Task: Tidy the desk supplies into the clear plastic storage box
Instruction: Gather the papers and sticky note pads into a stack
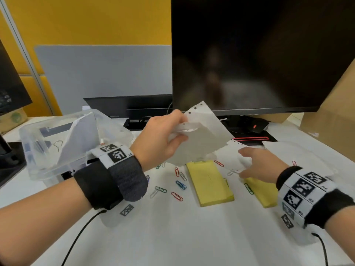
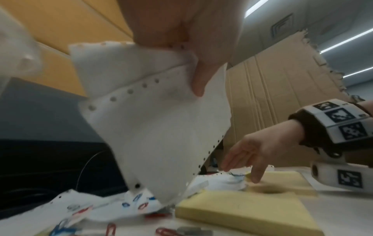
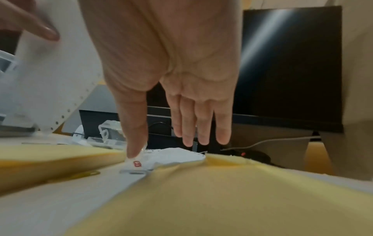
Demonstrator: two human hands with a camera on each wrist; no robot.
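Note:
My left hand pinches a white punched sheet of paper and holds it up above the desk, right of the clear plastic storage box. In the left wrist view the punched sheet hangs from the thumb and fingers. My right hand hovers with straight fingers over another punched sheet on the desk, its thumb touching that paper's edge. Two yellow sticky-note pads lie in front. Several coloured paper clips are scattered around them. The box holds a white sheet.
A large dark monitor stands behind the hands, with its stand and a red-lit mouse below. A cardboard box is at the right. More white paper lies at the right. Wrist cables trail over the near desk.

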